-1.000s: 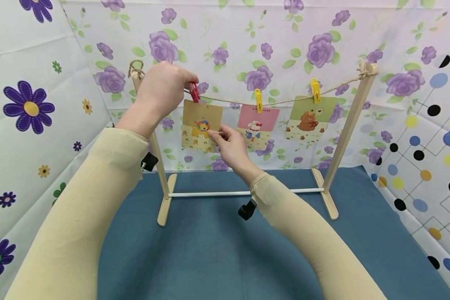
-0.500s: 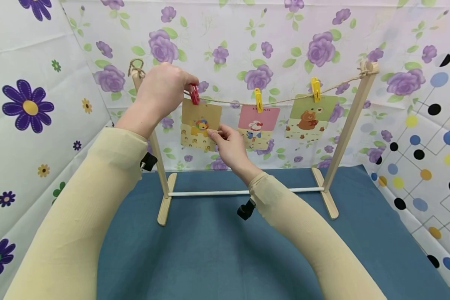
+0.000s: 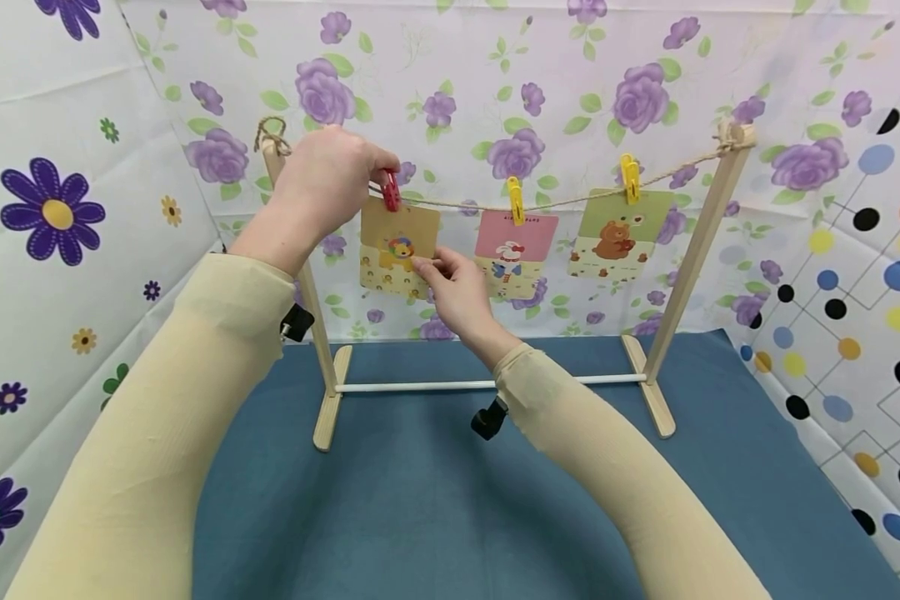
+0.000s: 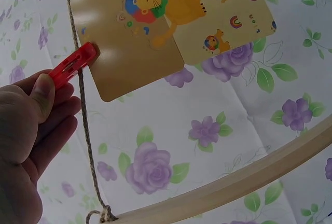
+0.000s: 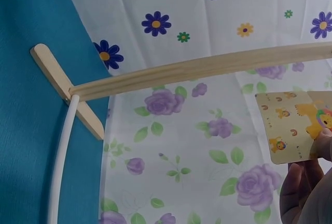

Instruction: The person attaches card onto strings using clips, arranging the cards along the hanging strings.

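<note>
My left hand (image 3: 326, 179) pinches a red clothespin (image 3: 391, 191) between thumb and fingers at the left part of the twine (image 4: 87, 125). In the left wrist view the clothespin's tip lies over the twine and the edge of a brown lion card (image 4: 122, 53). The card hangs just below the clothespin. With thumb and fingers, my right hand (image 3: 461, 292) pinches the lion card's right edge, low down. To the right, a yellow clothespin (image 3: 516, 201) holds a pink rabbit card (image 3: 521, 250) on the twine. Another yellow clothespin (image 3: 630, 179) holds a green bear card (image 3: 618, 237).
The twine is tied between a left wooden post (image 3: 315, 325) and a right wooden post (image 3: 697, 250). A white rod (image 3: 420, 387) joins their feet low down. Blue cloth (image 3: 420, 500) covers the table. A flowered sheet (image 3: 435, 50) hangs close behind the cards.
The lion card, with my right hand on it, has shifted very slightly left and up. My left hand keeps its grip on the red clothespin at nearly the same place.
</note>
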Demonstrator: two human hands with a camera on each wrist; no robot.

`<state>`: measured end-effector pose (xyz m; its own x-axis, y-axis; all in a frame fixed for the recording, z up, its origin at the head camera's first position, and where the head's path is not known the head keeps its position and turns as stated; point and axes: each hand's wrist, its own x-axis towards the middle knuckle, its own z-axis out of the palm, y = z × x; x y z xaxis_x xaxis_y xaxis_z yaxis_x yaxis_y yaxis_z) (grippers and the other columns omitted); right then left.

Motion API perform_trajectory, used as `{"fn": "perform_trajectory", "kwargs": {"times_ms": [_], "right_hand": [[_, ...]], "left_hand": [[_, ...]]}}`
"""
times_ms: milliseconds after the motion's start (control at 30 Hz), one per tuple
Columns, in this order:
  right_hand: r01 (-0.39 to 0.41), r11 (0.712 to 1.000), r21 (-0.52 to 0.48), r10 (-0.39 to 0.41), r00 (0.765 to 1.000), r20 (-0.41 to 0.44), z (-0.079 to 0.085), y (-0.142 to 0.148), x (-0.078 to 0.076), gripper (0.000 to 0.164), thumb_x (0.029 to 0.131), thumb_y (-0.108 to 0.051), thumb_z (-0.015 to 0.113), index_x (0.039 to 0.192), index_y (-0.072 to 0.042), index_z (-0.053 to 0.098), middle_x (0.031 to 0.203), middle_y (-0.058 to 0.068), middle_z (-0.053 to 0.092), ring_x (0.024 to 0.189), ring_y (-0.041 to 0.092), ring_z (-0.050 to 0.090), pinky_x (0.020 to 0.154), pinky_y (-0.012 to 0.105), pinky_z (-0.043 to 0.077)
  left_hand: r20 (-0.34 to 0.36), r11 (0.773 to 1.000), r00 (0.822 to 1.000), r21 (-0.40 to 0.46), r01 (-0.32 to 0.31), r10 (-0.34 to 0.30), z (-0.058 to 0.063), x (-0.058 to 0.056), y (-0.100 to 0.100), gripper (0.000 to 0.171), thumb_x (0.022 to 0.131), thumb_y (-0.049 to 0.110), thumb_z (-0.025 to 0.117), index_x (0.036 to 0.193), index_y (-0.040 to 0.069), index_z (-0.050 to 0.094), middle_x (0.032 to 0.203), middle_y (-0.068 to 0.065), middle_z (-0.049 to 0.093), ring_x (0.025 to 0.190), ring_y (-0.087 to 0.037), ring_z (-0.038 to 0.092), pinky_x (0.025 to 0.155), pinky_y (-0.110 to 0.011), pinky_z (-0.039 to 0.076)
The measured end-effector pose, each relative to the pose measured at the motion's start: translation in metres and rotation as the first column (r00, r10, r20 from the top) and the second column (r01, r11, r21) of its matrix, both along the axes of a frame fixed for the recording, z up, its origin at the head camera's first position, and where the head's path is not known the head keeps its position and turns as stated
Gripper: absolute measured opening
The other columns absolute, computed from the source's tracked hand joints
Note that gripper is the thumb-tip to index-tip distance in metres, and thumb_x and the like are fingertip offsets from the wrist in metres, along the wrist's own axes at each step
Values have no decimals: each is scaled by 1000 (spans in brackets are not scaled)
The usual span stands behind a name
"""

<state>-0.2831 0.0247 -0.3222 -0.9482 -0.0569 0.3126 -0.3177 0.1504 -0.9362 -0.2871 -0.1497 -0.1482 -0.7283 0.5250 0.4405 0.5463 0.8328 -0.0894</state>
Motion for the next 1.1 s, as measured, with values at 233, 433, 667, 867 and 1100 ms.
{"fn": "perform_trajectory", "kwargs": {"times_ms": [233,433,667,867,1100], "right_hand": [[7,1000,5,-7,1000,-8,1,-1,0,27,109,-32,65,128,-15,77,105,3,76,63,17,50,54,29,39],[19,1000,6,-19,1000,-12,0,-2,-1,27,109,-31,67,128,-15,77,107,3,77,71,20,56,59,30,42],[31,1000,5,-30,999,-16,-2,-2,-2,27,108,-31,68,126,-14,78,109,3,78,93,24,67,74,32,49],[45,999,24,-44,999,-26,-3,-4,-3,26,108,-30,68,126,-14,78,109,2,79,98,16,70,81,33,55],[45,999,24,-45,999,-22,-3,-4,-3,27,108,-30,68,127,-14,78,109,1,78,98,16,70,82,34,55]], "left_hand": [[19,1000,1000,-13,-6,6,-1,0,0,43,99,-15,62,130,11,79,118,-12,79,108,-37,74,78,-47,59],[24,1000,1000,-16,0,0,-1,0,1,41,100,-13,63,128,10,80,119,-12,79,108,-37,74,79,-47,59],[21,999,1000,-33,11,-10,-2,-1,1,43,96,-13,61,126,10,81,117,-13,79,102,-36,75,71,-46,58],[32,999,999,-50,19,-17,-3,-2,1,46,92,-14,60,124,11,81,112,-13,80,95,-35,76,67,-45,56],[23,999,999,-42,35,-34,-3,-3,0,43,92,-13,60,120,11,82,109,-12,81,92,-34,76,66,-45,56]]}}
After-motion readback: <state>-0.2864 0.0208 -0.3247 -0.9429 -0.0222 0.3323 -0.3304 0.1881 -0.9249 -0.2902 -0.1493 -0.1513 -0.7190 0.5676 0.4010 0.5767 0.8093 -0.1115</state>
